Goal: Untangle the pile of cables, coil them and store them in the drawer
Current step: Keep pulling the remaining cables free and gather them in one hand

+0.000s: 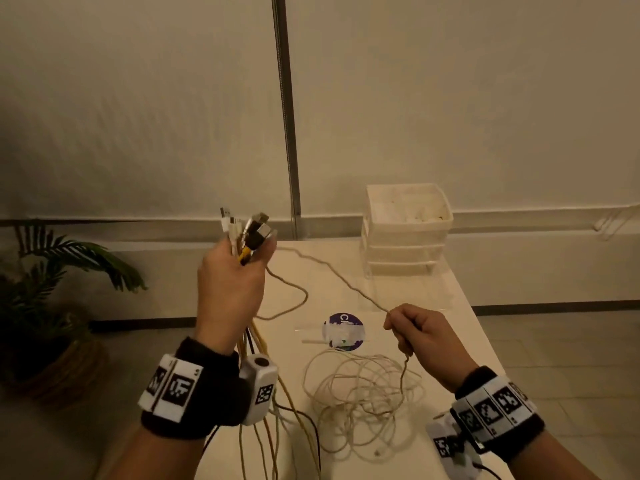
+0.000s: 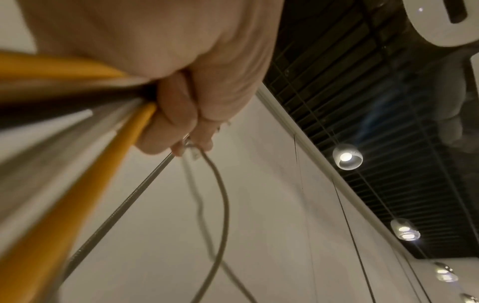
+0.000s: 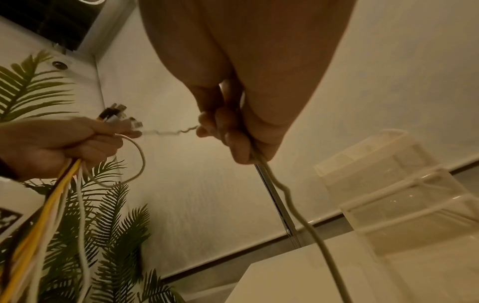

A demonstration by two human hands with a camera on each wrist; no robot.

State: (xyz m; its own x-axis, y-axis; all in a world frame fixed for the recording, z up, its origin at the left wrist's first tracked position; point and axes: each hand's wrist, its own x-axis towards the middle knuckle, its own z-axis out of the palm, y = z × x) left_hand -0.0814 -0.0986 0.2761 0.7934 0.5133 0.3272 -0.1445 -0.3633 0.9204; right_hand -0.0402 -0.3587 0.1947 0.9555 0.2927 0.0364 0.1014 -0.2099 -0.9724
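Observation:
My left hand [image 1: 230, 282] is raised above the table's left edge and grips a bundle of cables [image 1: 247, 233] by their plug ends; yellow, white and black cords [image 1: 273, 420] hang down from the fist. In the left wrist view the yellow cords [image 2: 64, 196] run through the left hand [image 2: 178, 114]. One thin beige cable [image 1: 332, 271] stretches from that fist across to my right hand [image 1: 415, 330], which pinches it; the right wrist view shows the fingers [image 3: 228, 131] curled round this cable [image 3: 305, 221]. Its slack lies in loose loops [image 1: 360, 393] on the table.
A white stack of plastic drawers [image 1: 405, 230] stands at the table's back right, its top tray open. A round purple sticker [image 1: 343, 330] sits mid-table. A potted palm [image 1: 52, 296] stands on the floor to the left. The table edge [image 1: 485, 327] runs along the right.

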